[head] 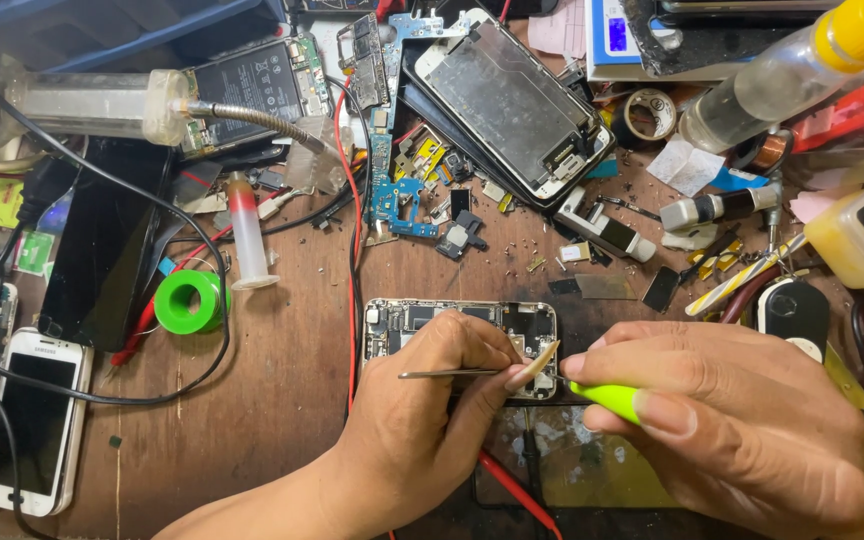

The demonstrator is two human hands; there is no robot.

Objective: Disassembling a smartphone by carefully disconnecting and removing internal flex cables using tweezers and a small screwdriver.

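An opened phone frame lies face down on the wooden bench, its circuit board bare. My left hand rests over its lower half and pinches thin metal tweezers that lie sideways across the board. My right hand comes in from the right and grips a bright green-handled tool, its tip hidden behind my left thumb near the frame's right end. The two hands almost touch there.
Loose phone parts and screws litter the bench. A dismantled phone shell and blue board lie behind. A green tape roll, syringe, white phone and black cables sit left. Bottles and screwdrivers crowd the right.
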